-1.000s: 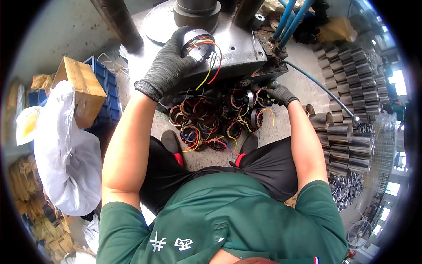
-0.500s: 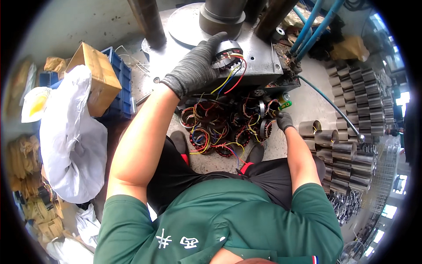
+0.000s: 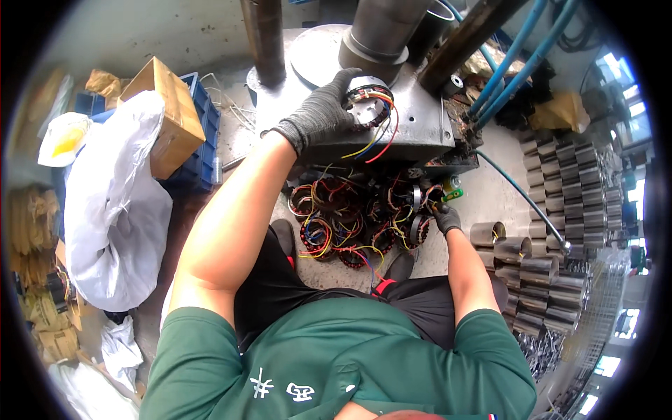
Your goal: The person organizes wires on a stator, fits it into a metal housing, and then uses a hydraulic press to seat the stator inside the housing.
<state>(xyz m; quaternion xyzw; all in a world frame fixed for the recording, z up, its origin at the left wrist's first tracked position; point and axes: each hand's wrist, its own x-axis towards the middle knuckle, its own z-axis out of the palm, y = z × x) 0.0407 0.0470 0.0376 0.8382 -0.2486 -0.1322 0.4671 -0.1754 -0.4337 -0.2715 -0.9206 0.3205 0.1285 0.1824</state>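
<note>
Holding a wire-wound metal ring (image 3: 371, 91) over the front part of a steel machine bed (image 3: 416, 119) with the gloved left hand (image 3: 318, 115), in a grip clamped on the ring's left side. Seen with red, yellow and blue leads (image 3: 382, 152) dangling from the ring past the bed's front edge, near a thick steel column (image 3: 378, 31). Reaching low with the gloved right hand (image 3: 446, 219) to the right edge of a cluster of wired rings (image 3: 350, 227) on the floor, just beside a small green object (image 3: 453, 194); impossible to tell whether gripping anything there, or with fingers apart. Dressed in a green shirt (image 3: 343, 343) and black trousers (image 3: 273, 301). Flanked on the left by a cardboard box (image 3: 178, 115), a blue crate (image 3: 203, 143) and a white sack (image 3: 115, 210), on the right by stacked steel cylinders (image 3: 584, 192).
</note>
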